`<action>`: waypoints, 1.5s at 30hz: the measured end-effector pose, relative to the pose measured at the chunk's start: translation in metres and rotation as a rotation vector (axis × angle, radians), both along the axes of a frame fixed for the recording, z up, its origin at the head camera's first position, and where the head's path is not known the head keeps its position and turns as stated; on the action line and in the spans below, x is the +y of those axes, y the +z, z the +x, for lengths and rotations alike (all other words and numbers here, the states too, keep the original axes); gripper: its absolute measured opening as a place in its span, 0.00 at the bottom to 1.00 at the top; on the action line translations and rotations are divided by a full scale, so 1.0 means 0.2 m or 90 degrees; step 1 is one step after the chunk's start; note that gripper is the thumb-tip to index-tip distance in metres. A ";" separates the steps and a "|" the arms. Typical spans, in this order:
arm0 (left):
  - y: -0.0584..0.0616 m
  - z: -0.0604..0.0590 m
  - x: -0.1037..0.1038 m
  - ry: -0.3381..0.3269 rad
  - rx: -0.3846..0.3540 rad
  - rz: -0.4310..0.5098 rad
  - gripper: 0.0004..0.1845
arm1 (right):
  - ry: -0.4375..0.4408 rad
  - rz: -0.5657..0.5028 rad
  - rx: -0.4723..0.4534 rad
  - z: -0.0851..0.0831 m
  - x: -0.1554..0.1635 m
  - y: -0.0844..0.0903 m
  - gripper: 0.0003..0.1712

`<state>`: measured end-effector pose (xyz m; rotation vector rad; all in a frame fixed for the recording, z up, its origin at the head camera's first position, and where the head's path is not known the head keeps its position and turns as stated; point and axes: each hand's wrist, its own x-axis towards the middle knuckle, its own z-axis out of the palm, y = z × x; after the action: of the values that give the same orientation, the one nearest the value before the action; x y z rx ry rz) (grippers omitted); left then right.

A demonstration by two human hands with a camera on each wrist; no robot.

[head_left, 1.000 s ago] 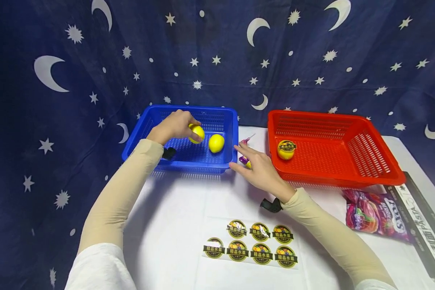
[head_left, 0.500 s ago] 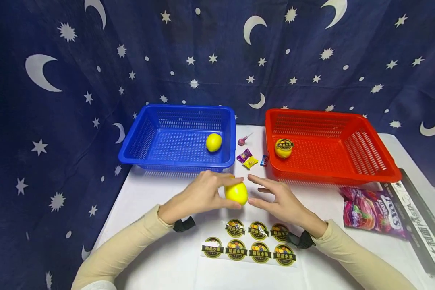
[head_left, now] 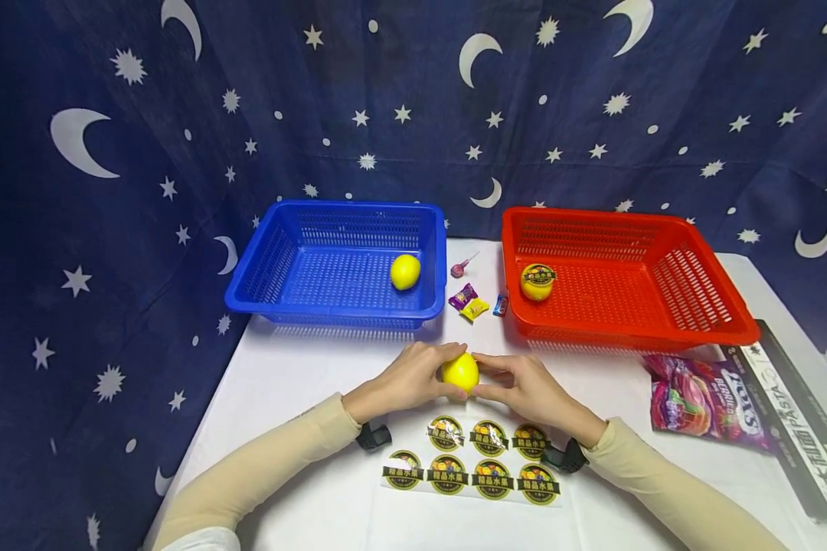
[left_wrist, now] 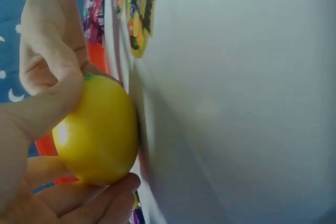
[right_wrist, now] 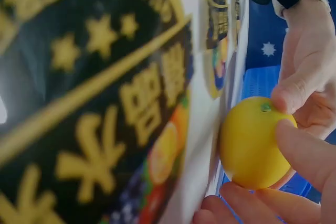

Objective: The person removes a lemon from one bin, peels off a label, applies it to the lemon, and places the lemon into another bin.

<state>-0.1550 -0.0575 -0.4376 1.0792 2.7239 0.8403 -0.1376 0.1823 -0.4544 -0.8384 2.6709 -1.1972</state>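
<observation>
Round yellow plastic lemon (head_left: 460,372) pinched between left hand (head_left: 405,380) and right hand (head_left: 527,388) fingers, above sticker sheet (head_left: 473,463) on white surface (head_left: 303,383), blue basket (head_left: 276,260) and red basket (head_left: 661,321) behind.

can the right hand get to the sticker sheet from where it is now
Probably yes: the right hand is just behind the sticker sheet with nothing between, but both hands grip the lemon, so it must let go first.

You are sitting at a staged tabletop set, not a lived-in room. A dark blue cloth backdrop (head_left: 413,99) printed with moons and stars is hanging behind a white-covered table (head_left: 303,383). A blue basket (head_left: 296,302), a red basket (head_left: 661,337) and a sticker sheet (head_left: 472,463) are lying in a tidy row, suggesting a recording booth.
</observation>
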 end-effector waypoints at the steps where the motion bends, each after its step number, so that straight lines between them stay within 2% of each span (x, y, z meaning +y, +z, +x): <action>1: 0.00 0.00 0.00 -0.008 -0.007 -0.002 0.41 | -0.008 0.008 0.004 0.00 0.00 0.00 0.34; 5: 0.00 0.00 0.00 -0.022 -0.037 -0.010 0.42 | -0.026 0.050 0.034 0.00 -0.01 0.00 0.34; 8: 0.00 0.00 -0.01 -0.009 -0.054 -0.021 0.45 | -0.032 0.077 0.057 0.00 -0.01 0.02 0.34; 10: 0.00 0.02 -0.02 0.021 -0.057 -0.029 0.49 | -0.043 0.097 0.066 0.01 0.01 0.03 0.36; 12: 0.00 0.06 -0.03 0.070 -0.049 -0.042 0.53 | -0.059 0.121 0.078 0.04 0.03 0.05 0.38; 14: 0.00 0.13 -0.05 0.124 -0.028 -0.061 0.54 | -0.076 0.148 0.097 0.09 0.07 0.07 0.37; 16: -0.01 0.20 -0.08 0.155 0.002 -0.088 0.50 | -0.087 0.179 0.124 0.16 0.10 0.09 0.33; 18: -0.01 0.27 -0.09 0.153 0.037 -0.127 0.42 | -0.083 0.212 0.146 0.23 0.12 0.10 0.29; 22: -0.04 0.36 -0.10 0.093 0.097 -0.174 0.24 | -0.046 0.282 0.157 0.36 0.14 0.08 0.23; 25: -0.06 0.37 -0.09 0.070 0.120 -0.170 0.15 | -0.038 0.306 0.175 0.40 0.14 0.04 0.20; 29: -0.07 0.37 -0.09 0.057 0.134 -0.135 0.08 | -0.052 0.303 0.209 0.42 0.13 0.01 0.17; 31: -0.05 0.36 -0.09 0.043 0.102 -0.103 0.07 | -0.058 0.291 0.204 0.41 0.13 0.01 0.15; 32: -0.04 0.36 -0.09 0.037 0.069 -0.081 0.07 | -0.068 0.275 0.191 0.40 0.13 0.02 0.15; 35: 0.00 0.33 -0.10 0.029 -0.061 0.007 0.07 | -0.122 0.213 0.162 0.36 0.14 0.03 0.20; 38: 0.03 0.29 -0.10 0.039 -0.185 0.107 0.04 | -0.159 0.148 0.129 0.27 0.16 0.05 0.34; 41: 0.05 0.21 -0.04 0.060 -0.262 0.192 0.01 | -0.140 0.127 0.098 0.18 0.16 0.05 0.47; 43: 0.05 0.15 0.02 0.086 -0.301 0.242 0.03 | -0.122 0.123 0.069 0.13 0.15 0.05 0.48; 45: 0.04 0.09 0.08 0.116 -0.316 0.283 0.05 | -0.113 0.119 0.055 0.09 0.13 0.03 0.46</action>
<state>-0.1373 -0.0416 -0.4305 0.5605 2.2863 1.5546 -0.1205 0.2078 -0.4477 -0.6505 2.9237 -0.9412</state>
